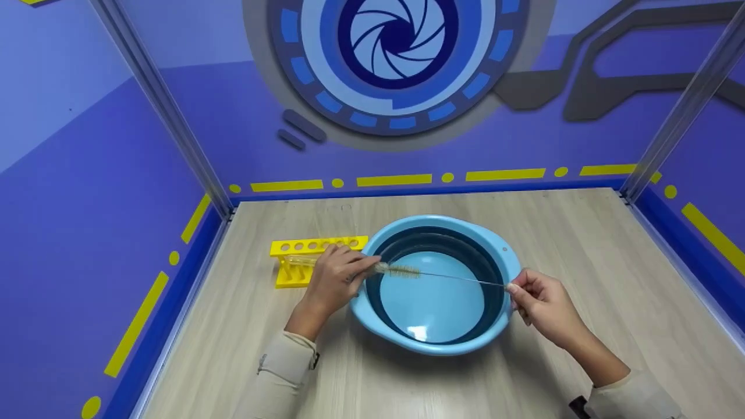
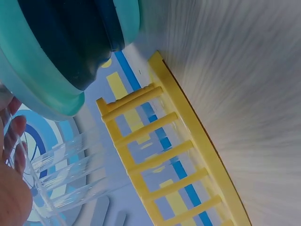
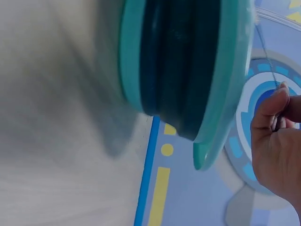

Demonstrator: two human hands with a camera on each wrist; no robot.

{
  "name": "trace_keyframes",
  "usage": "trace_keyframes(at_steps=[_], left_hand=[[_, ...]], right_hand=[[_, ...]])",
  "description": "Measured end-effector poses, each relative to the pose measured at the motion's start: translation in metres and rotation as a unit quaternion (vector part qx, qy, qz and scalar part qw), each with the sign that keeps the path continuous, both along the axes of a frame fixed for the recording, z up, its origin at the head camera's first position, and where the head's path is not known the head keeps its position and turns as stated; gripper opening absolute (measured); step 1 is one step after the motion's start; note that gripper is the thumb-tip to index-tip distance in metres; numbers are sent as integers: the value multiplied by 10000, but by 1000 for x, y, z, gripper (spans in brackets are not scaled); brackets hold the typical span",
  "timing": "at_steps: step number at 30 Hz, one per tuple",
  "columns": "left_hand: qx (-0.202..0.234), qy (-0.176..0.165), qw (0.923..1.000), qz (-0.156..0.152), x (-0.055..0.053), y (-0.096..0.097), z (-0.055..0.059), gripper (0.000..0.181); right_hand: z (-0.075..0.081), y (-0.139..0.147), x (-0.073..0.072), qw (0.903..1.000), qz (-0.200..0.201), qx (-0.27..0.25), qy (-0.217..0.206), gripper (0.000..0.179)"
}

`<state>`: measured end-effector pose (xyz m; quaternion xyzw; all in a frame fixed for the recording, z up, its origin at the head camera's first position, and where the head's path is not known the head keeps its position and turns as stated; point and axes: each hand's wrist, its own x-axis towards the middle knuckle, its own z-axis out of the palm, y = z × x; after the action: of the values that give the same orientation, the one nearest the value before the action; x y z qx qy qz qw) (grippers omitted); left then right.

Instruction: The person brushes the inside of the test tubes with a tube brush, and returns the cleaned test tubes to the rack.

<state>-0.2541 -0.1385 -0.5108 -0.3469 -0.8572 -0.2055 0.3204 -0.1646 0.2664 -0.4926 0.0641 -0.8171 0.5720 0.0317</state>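
Note:
My left hand (image 1: pixel 337 276) grips a clear glass test tube (image 1: pixel 301 261), held nearly level over the left rim of a blue basin (image 1: pixel 430 349). The tube's mouth points right. At that mouth are the tan bristles of a test tube brush (image 1: pixel 403 272), largely outside the glass. Its thin wire stem runs across the basin to my right hand (image 1: pixel 547 302), whose thumb and fingers pinch the end near the right rim. The right wrist view shows this pinch on the twisted wire (image 3: pixel 266 52). In the left wrist view my hand (image 2: pixel 14 188) is partly cut off.
A yellow test tube rack (image 1: pixel 319 244) stands left of the basin, behind the left hand. Clear tubes (image 2: pixel 70 174) stand upright in it. The wooden table (image 1: pixel 553 233) meets blue panel walls at the back and sides.

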Motion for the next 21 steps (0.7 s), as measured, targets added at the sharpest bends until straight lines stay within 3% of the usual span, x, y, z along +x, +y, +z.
trace_keyframes(at_steps=[4,7,14,21], left_hand=[[-95,363,9992,128,0,-1,1,29],[-226,376,9987,255,0,-1,1,29],[-258,20,9994,211,7,3,4,29],[-140,-313,9994,-2,12,8,6,30]], right_hand=[[7,0,-3,9964,120,-496,-680,25],[9,1,-5,9930,189,-692,-934,25],[0,12,-5,9937,429,-879,-541,32],[-9,19,-4,9813,683,-1720,-528,37]])
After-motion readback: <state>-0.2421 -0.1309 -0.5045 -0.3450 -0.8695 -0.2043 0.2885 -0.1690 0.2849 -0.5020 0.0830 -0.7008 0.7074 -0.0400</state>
